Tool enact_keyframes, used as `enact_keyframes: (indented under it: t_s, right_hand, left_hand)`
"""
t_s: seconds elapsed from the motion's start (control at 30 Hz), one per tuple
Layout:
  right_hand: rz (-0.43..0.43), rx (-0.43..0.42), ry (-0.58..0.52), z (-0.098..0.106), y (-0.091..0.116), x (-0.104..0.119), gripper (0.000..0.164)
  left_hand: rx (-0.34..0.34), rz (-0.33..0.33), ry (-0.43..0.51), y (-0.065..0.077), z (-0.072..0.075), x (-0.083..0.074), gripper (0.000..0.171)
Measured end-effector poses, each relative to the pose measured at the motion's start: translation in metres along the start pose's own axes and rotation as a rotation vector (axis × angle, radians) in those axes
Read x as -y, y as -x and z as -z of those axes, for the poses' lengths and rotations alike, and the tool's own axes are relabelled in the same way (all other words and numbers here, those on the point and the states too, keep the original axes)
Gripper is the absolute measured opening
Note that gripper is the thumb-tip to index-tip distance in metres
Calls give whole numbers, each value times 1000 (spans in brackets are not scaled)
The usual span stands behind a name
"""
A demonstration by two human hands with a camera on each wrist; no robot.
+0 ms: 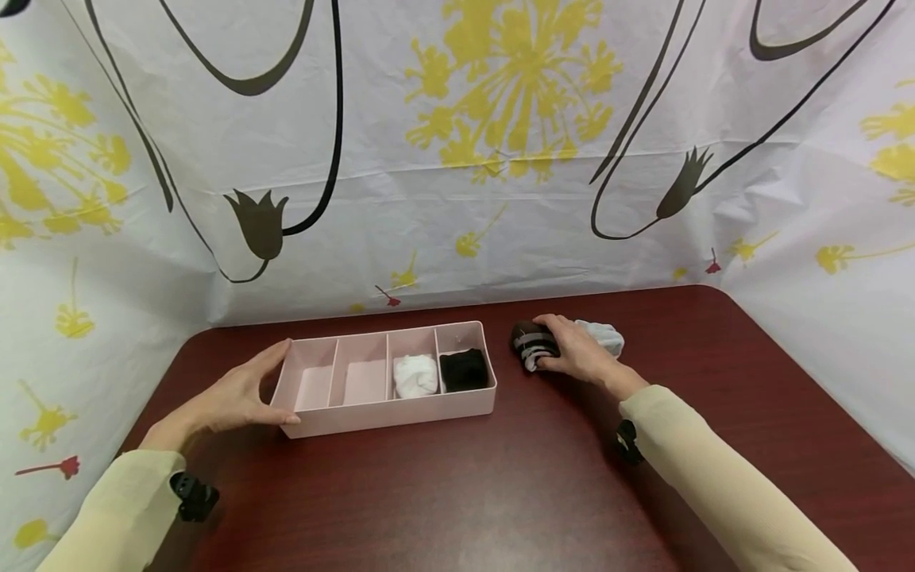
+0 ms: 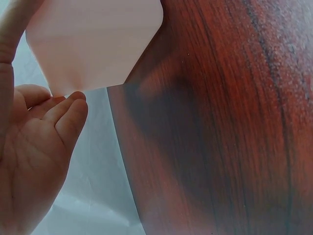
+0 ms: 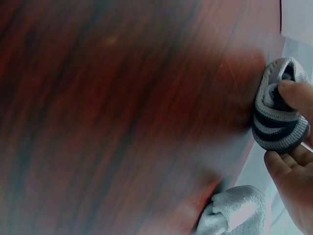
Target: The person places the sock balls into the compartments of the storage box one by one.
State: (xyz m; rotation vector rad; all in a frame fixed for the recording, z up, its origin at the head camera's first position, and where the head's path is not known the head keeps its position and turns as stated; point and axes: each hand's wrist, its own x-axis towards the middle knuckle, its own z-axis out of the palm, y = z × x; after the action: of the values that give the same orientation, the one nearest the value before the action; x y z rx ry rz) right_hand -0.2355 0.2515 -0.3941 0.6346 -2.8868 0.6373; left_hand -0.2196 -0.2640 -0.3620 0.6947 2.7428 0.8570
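Observation:
A pale pink divided box (image 1: 395, 415) lies on the table, with a white rolled sock (image 1: 416, 376) and a black rolled sock (image 1: 464, 370) in its two right compartments. My left hand (image 1: 227, 395) holds the box's left end, thumb at the front corner and fingers at the back. In the left wrist view, fingers of the left hand (image 2: 44, 142) touch the box's end wall (image 2: 98, 44). My right hand (image 1: 581, 349) grips a dark rolled sock with grey stripes (image 3: 279, 122), right of the box. Beside it lies a light grey rolled sock (image 1: 604, 338), partly behind the hand.
The dark red wooden table (image 1: 457, 485) has rounded far corners. A white patterned sheet (image 1: 400, 199) stands behind it and along both sides. The two left compartments of the box show bare floors.

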Motion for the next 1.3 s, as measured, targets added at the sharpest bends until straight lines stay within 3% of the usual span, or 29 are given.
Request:
enact_keyframes:
  t_s: [0.57,0.9,1.1,1.3]
  right_hand:
    - [-49,-78,-58,-7,2,2,53]
    - [-63,-145,-181,-1,8,11,52]
    - [-26,-222,-198,5,9,25,53]
    - [39,-274,-289,12,3,52,51]
  left_hand:
    - [1,10,9,1,-2,1,120]
    - [-8,8,10,1,-2,1,121]
    - [-8,6,1,1,-1,2,120]
    - [-8,2,-7,1,-1,1,120]
